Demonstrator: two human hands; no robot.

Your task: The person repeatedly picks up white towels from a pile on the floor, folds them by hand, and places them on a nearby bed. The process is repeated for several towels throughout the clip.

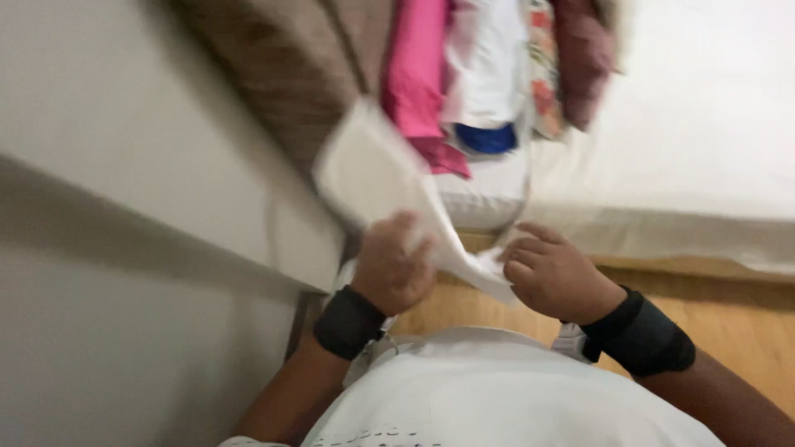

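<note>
Both of my hands grip one white cloth point(373, 170), which is blurred with motion and stretches up and to the left. My left hand point(392, 265) clutches it from below near the middle. My right hand point(553, 277) pinches its lower right corner. Each wrist wears a black band. The cloth hangs in front of a bed edge point(489, 207), above a wooden floor point(729, 314).
A pile of clothes lies on the bed: a pink garment point(414, 74), a white and blue one point(490, 91), a patterned one point(544, 74), a maroon one point(584, 54). A white sheet point(704, 124) covers the bed at right. A pale wall point(124, 165) fills the left.
</note>
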